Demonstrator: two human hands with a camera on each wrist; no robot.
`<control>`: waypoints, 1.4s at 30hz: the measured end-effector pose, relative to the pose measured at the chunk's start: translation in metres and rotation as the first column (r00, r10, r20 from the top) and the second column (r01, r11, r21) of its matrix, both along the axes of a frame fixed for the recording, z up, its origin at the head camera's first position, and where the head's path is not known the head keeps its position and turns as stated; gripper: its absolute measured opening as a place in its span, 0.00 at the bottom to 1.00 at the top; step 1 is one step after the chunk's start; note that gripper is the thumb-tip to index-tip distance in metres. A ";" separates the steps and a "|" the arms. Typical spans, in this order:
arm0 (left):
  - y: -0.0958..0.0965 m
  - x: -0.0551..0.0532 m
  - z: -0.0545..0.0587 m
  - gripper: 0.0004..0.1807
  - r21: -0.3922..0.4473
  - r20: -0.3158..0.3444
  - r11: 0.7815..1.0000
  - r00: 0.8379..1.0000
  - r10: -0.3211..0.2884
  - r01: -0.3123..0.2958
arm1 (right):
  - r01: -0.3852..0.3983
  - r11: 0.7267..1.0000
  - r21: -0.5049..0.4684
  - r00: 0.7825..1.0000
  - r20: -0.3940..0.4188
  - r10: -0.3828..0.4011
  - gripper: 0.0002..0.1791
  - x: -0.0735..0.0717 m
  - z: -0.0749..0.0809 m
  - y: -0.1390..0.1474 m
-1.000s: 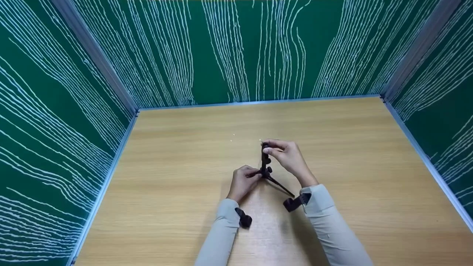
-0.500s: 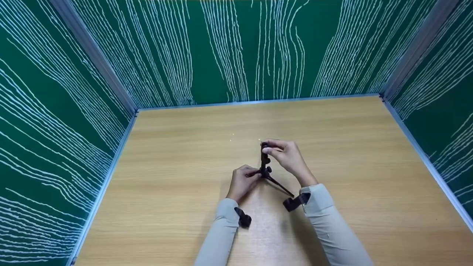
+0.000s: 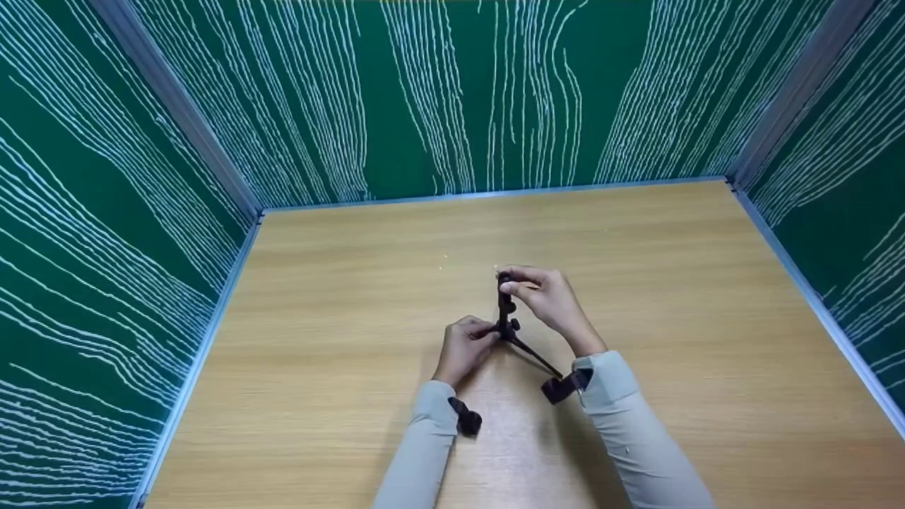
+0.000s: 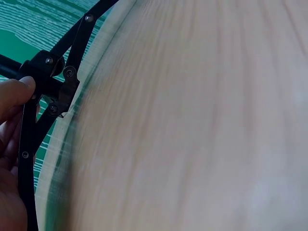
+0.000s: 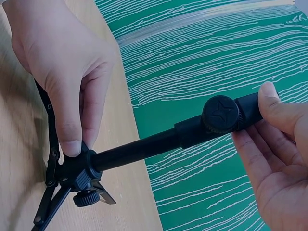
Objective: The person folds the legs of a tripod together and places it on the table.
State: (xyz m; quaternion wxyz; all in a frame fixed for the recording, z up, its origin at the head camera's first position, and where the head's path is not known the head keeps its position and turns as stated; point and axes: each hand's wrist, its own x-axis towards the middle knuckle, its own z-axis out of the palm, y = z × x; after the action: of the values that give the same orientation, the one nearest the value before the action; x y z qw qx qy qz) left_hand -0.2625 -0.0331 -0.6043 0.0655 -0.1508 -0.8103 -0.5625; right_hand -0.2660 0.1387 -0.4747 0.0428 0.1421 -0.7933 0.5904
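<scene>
A small black tripod (image 3: 503, 311) with a centre column stands on the wooden table, its legs spread. My left hand (image 3: 463, 351) pinches its hub where the legs meet; in the left wrist view the thumb lies against the hub and the hinged leg braces (image 4: 79, 45) show. At the top, my right hand (image 3: 555, 304) grips the column between thumb and fingers. The right wrist view shows a round knob (image 5: 220, 114) with a star mark just below those fingers, and a smaller knob (image 5: 86, 198) beside the hub. Part of the legs is hidden behind my left hand.
Green panels (image 3: 417, 99) with white wavy lines wall the wooden table (image 3: 339, 283) at the back and both sides. Tiny pale specks (image 3: 444, 261) lie beyond the tripod. A black camera mount (image 3: 466, 418) sits on the left wrist, another (image 3: 562, 389) on the right.
</scene>
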 end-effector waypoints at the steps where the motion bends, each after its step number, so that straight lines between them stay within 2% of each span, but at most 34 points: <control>1: 0.000 0.000 0.000 0.07 -0.003 -0.002 1.000 1.000 0.001 -0.001 | -0.001 1.000 -0.003 1.000 -0.003 0.001 0.15 0.000 0.000 0.000; 7: 0.000 -0.001 0.001 0.08 -0.045 -0.015 0.999 1.000 0.006 -0.006 | -0.004 1.000 -0.020 1.000 0.003 0.004 0.15 0.001 0.000 0.001; 19: 0.001 -0.004 0.005 0.07 -0.078 0.050 0.997 0.999 -0.001 0.005 | 0.017 1.000 0.001 1.000 -0.016 -0.017 0.14 0.000 -0.003 0.002; 28: 0.001 -0.003 0.002 0.05 -0.042 -0.037 0.999 0.999 0.003 -0.005 | 0.002 1.000 0.009 1.000 -0.017 -0.002 0.15 0.001 -0.003 0.001; 30: 0.002 -0.003 0.002 0.04 -0.022 -0.046 1.000 0.999 0.009 -0.010 | -0.005 1.000 0.001 1.000 -0.016 0.005 0.15 0.004 0.002 0.001; 36: 0.007 0.011 0.030 0.05 0.017 -0.019 0.999 0.999 0.044 -0.043 | -0.011 1.000 0.006 1.000 0.013 0.011 0.14 0.021 0.031 -0.005; 37: 0.007 0.014 0.035 0.05 0.019 -0.020 0.999 0.999 0.045 -0.045 | -0.011 1.000 0.008 1.000 0.013 0.011 0.14 0.022 0.032 -0.005; 42: 0.005 0.015 0.037 0.05 0.030 -0.042 0.999 0.999 0.033 -0.032 | -0.006 0.999 0.032 1.000 0.014 0.005 0.14 0.022 0.032 -0.007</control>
State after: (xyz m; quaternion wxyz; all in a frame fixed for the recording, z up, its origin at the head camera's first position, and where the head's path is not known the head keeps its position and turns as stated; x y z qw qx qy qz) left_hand -0.2472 -0.0279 -0.5673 0.0940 -0.1485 -0.8026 -0.5700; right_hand -0.2444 0.1321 -0.4423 0.0333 0.1407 -0.8025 0.5789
